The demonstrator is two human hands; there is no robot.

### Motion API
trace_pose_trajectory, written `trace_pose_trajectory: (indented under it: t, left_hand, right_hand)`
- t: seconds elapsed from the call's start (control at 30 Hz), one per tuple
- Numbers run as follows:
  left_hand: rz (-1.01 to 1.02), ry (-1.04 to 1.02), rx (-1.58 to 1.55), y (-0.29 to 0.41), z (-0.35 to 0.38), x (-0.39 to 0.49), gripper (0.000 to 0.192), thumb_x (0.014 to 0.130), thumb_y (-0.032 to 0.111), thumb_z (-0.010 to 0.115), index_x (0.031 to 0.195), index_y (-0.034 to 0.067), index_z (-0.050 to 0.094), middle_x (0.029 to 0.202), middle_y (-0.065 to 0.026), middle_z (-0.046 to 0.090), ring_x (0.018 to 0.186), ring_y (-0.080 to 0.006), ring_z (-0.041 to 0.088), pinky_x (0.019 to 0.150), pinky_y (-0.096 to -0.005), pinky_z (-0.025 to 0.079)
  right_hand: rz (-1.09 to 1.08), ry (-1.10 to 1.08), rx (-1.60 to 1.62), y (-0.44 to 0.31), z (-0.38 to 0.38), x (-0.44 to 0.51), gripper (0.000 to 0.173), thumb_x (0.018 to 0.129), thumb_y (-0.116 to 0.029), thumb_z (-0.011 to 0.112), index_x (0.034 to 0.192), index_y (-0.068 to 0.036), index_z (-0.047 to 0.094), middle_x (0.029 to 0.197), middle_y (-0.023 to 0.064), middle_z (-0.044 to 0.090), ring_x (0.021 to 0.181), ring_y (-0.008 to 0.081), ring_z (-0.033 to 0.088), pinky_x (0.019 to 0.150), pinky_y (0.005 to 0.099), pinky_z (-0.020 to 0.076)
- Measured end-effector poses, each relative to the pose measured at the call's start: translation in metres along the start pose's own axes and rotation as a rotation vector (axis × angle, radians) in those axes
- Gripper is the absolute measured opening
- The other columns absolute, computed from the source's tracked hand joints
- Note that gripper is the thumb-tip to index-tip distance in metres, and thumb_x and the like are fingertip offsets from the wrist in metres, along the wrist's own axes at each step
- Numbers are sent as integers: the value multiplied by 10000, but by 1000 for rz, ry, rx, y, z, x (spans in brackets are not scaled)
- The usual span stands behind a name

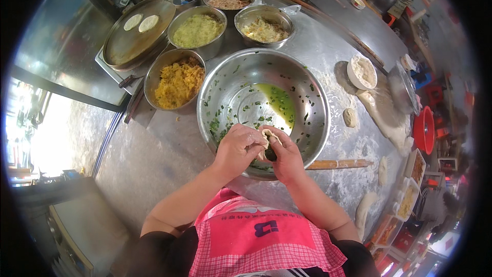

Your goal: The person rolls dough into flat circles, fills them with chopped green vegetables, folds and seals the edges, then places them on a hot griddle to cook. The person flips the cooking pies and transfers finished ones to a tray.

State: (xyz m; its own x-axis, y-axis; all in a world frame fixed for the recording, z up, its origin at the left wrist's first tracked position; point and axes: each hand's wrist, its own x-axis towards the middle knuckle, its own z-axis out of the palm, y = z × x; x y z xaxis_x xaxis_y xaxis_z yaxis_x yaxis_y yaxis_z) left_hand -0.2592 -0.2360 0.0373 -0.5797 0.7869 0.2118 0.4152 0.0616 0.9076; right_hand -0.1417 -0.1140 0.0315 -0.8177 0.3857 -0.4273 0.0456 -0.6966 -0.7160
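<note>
Over the near side of a large steel bowl (265,61), both hands hold a dough wrapper (265,134) with dark green filling (271,154) inside. My left hand (236,148) pinches the wrapper's left edge, which is gathered in folds. My right hand (286,154) cups the other side, its thumb at the opening above the filling. The wrapper is partly open at the top. Chopped greens cling to the bowl's wall, and a pool of green liquid (278,104) with green bits lies at its bottom.
Steel bowls of yellow filling (178,82), pale green filling (198,30), shredded filling (265,30) and minced filling (228,0) stand beyond. Two flat cakes (148,24) lie on a round griddle (119,52). Rightward are a rolling pin (340,164), a dough ball (349,117), a dough slab (384,115) and a white bowl (361,72).
</note>
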Motion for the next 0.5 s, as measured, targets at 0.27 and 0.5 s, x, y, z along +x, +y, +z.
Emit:
trace_pose_trajectory:
  t: [0.27, 0.5]
  left_hand:
    - [-607, 57, -764, 13, 4, 1, 160, 896, 15, 678, 1052, -9, 659, 915, -47, 675, 754, -127, 653, 701, -260, 514]
    - [47, 20, 22, 8, 12, -6, 136, 836, 33, 724, 959, 87, 707, 908, -46, 674, 954, -143, 607, 758, -302, 515]
  right_hand:
    - [-215, -84, 86, -29, 4, -19, 436, 1015, -198, 533, 1399, 2, 488, 1282, 102, 585, 1148, 196, 584, 998, 349, 478]
    - [38, 56, 23, -10, -4, -16, 354, 1032, -97, 476, 1378, -43, 526, 1182, 72, 622, 1038, 148, 618, 896, 315, 537]
